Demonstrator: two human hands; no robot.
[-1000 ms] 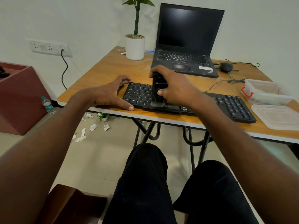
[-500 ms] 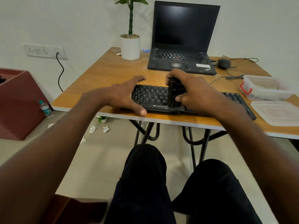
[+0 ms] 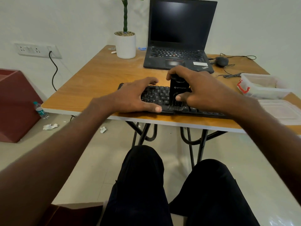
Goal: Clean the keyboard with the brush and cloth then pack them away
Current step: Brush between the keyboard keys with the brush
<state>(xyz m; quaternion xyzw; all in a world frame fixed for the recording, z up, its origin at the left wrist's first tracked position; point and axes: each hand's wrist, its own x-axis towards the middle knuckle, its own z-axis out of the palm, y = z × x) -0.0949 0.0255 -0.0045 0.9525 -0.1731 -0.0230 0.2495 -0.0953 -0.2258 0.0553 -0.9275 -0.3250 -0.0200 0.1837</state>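
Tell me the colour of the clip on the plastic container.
Red: the clip on the clear plastic container, seen in the head view.

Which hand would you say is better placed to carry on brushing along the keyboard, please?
The right hand: it already grips the brush, bristles on the keyboard. The left hand lies spread, steadying it.

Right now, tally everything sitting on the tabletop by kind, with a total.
Keyboard: 1
Brush, gripped upright by the right hand: 1
Laptop: 1
Mouse: 1
Potted plant: 1
Clear plastic box: 1
Loose lid: 1
Total: 7
Small bits beside the plant pot are too small to identify. The left hand rests on the keyboard.
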